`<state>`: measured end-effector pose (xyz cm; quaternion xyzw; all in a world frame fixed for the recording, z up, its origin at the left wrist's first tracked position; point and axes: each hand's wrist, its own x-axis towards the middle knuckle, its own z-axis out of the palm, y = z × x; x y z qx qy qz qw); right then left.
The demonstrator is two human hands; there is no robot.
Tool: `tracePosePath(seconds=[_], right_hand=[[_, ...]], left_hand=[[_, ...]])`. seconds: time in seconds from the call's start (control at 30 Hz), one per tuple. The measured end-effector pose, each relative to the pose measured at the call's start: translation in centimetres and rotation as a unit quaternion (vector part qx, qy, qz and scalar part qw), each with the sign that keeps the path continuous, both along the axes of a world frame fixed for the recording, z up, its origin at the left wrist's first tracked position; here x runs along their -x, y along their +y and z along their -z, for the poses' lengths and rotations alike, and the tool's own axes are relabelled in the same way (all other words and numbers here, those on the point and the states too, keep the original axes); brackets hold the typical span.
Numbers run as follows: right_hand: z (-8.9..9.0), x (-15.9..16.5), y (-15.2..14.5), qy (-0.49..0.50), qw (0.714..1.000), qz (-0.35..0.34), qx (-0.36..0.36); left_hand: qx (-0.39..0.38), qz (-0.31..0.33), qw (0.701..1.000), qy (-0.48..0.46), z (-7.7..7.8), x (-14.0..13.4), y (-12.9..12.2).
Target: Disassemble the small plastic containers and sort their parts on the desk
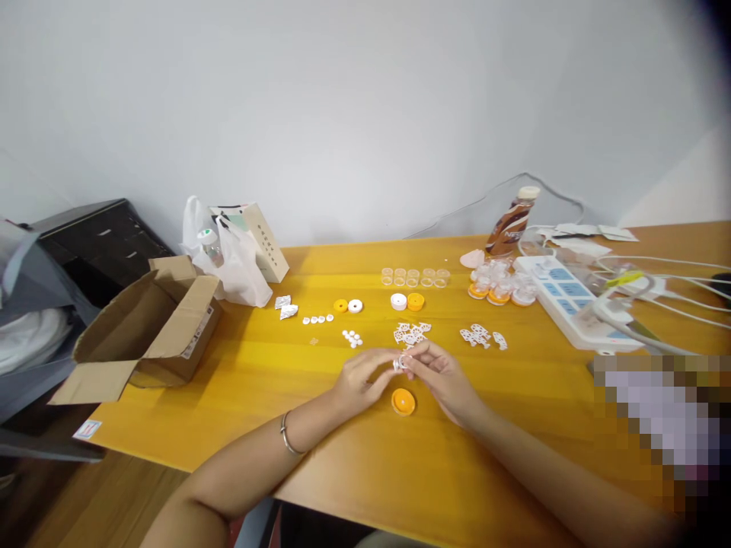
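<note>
My left hand [361, 379] and my right hand [442, 377] meet over the middle of the table, fingertips pinched on a small white plastic piece [399, 364]. Its exact shape is partly covered by the fingers. Just below them an orange round cap [403, 402] lies with its hollow side up and a small pale dot at its centre. Right behind the hands is a pile of white cut-out plastic pieces [410, 332]. Small white round pieces [352, 338] lie in a cluster to the left, and more white cut-out pieces [478, 335] to the right.
Clear round cups [414, 278] stand in rows at the back, near white and orange rings [416, 302]. Finished-looking clear-and-orange containers [498, 289], a brown bottle [512, 222] and a power strip [571, 297] are at right. An open cardboard box [148, 335] and plastic bag [243, 266] stand left.
</note>
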<state>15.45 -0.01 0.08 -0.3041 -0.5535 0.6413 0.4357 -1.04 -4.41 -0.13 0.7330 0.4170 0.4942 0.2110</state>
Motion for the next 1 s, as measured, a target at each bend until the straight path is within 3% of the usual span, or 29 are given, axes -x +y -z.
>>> tracePosePath(seconds=[0.13, 0.3, 0.5, 0.6, 0.7, 0.83, 1.0], right_hand=[[0.2, 0.0, -0.2, 0.002, 1.0, 0.018, 0.005], [0.8, -0.5, 0.0, -0.074, 0.982, 0.057, -0.164], [0.8, -1.9, 2.7, -0.04, 0.981, 0.171, -0.081], [0.9, -2.4, 4.1, -0.068, 0.971, 0.209, -0.096], [1.4, -2.4, 4.8, -0.178, 0.946, 0.209, -0.174], [2.3, -2.1, 5.2, -0.294, 0.887, 0.196, -0.298], [2.6, -1.8, 5.8, -0.318, 0.87, 0.195, -0.323]], left_hand=[[0.003, -0.021, 1.0, -0.012, 0.0, -0.5, -0.1], [0.035, -0.049, 0.997, -0.048, -0.1, -0.8, -0.1], [0.03, -0.104, 0.992, -0.058, 0.0, 0.6, 0.8], [0.043, -0.095, 0.993, -0.05, 0.3, 0.8, 1.2], [0.053, -0.084, 0.994, -0.042, 0.5, 0.6, 1.3], [0.064, -0.075, 0.994, -0.054, 0.6, 0.3, 1.4], [0.071, -0.055, 0.995, -0.052, 0.7, 0.1, 1.4]])
